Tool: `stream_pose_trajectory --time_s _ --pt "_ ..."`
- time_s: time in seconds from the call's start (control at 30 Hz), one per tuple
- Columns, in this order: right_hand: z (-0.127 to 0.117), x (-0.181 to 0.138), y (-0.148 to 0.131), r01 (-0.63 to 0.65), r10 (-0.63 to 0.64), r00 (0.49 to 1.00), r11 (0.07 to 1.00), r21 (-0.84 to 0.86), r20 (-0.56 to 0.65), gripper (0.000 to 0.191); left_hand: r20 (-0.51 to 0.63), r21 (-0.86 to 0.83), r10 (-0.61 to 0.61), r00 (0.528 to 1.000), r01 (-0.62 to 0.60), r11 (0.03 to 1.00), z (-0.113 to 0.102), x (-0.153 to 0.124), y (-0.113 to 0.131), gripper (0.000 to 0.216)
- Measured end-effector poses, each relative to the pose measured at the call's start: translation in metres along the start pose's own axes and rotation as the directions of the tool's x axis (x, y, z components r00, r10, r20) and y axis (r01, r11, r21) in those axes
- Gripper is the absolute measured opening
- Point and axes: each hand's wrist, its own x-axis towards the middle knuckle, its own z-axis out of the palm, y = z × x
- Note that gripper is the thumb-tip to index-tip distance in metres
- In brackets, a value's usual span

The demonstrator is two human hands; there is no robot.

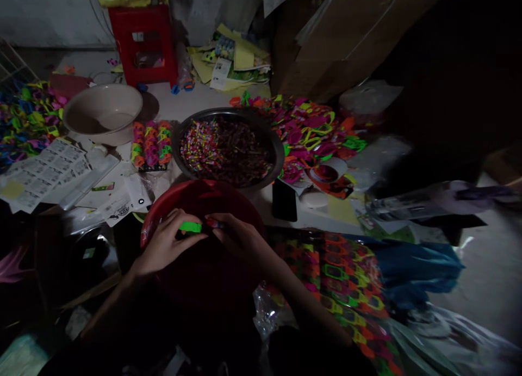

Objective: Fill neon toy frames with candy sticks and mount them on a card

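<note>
Over a large red basin point(204, 191), my left hand point(165, 242) pinches a bright green plastic toy piece point(190, 227) between thumb and fingers. Close beside it, my right hand point(238, 237) has its fingertips closed on a small wrapped candy point(213, 222), red and blue at its ends. A narrow gap lies between the two hands. Just past the red basin stands a wide metal bowl point(278, 161) of small candies, with colourful wrappers on the left and darker ones on the right. The inside of the red basin is too dark to make out.
Neon toy pieces point(310, 128) are heaped right of the metal bowl. A black phone point(284, 200) lies nearby. Left are stacked toy watches point(151, 143), a beige basin point(69, 115) and printed sheets point(53, 166). Packed toy watches point(342, 281) lie by my right arm. A red stool point(142, 44) stands behind.
</note>
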Motion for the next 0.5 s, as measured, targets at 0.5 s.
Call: stream_pose_trajectory --time_s 0.5 --pt "0.017 -0.009 -0.013 0.083 -0.111 0.991 0.951 -0.296 -0.077 0.017 0.083 0.470 0.191 0.978 -0.207 0.858 -0.005 -0.002 0.010 0.014"
